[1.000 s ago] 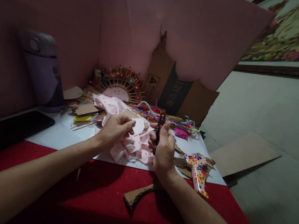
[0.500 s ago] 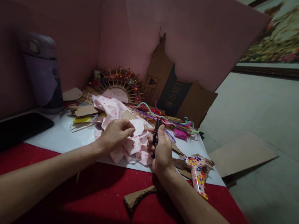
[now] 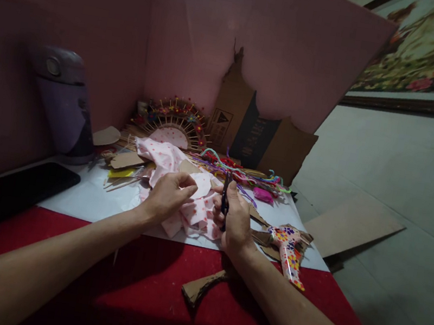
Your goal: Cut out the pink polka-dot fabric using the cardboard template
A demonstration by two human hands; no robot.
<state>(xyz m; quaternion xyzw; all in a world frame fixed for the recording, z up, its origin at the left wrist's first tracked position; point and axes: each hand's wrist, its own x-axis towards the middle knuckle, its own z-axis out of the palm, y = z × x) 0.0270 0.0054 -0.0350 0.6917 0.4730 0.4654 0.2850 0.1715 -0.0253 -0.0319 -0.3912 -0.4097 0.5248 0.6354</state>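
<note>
My left hand (image 3: pixel 168 196) has its thumb and fingers pinched together beside a rounded piece of pale dotted cloth (image 3: pixel 202 183). Whether that piece or something smaller is in the pinch, I cannot make out. My right hand (image 3: pixel 237 218) is wrapped round black scissors (image 3: pixel 225 199), held upright with the blades pointing up, just right of the rounded piece. Beneath and behind both hands lies crumpled pink cloth with red dots (image 3: pixel 162 155). A strip of cardboard (image 3: pixel 203 286) rests on the red tablecloth (image 3: pixel 140 282) below my right wrist.
A flowered glue gun (image 3: pixel 289 251) lies on cardboard scraps at right. Behind are colourful pipe cleaners (image 3: pixel 240 169), a pink packet (image 3: pixel 263 195), a decorated fan-shaped piece (image 3: pixel 169 136) and a torn cardboard sheet (image 3: pixel 229 109). A purple bottle (image 3: pixel 62 110) and a black phone (image 3: pixel 49 180) are at left.
The view has shifted very slightly, moving the scene a little to the right. Both hands keep nearly the same pose, and the scissor blades look closer together.
</note>
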